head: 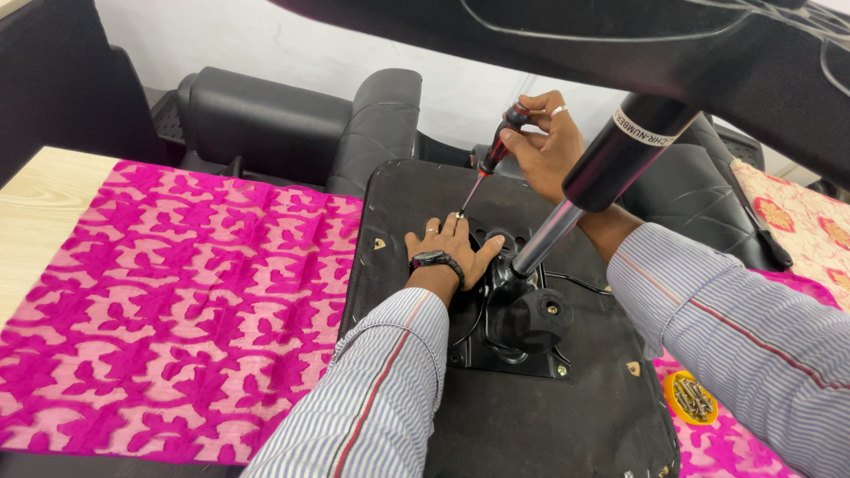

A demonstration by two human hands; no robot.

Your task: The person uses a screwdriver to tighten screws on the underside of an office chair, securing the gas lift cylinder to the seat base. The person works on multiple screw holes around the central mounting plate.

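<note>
A black upturned chair seat (pixel 398 204) lies on the table with a black metal mechanism plate (pixel 509 350) and a gas-lift cylinder (pixel 611 164) rising from it. My left hand (pixel 452 252), wearing a wristwatch and a ring, rests flat on the plate with fingers spread beside the screwdriver tip. My right hand (pixel 544 142) grips the red-and-black handle of a screwdriver (pixel 485 168), whose tip stands on a screw at the plate's far corner.
A pink patterned cloth (pixel 177 301) covers the wooden table (pixel 35 212). Black chair armrests (pixel 266 119) lie at the back. A small yellow dish of screws (pixel 692 398) sits at the right. Another black chair part (pixel 691 44) hangs overhead.
</note>
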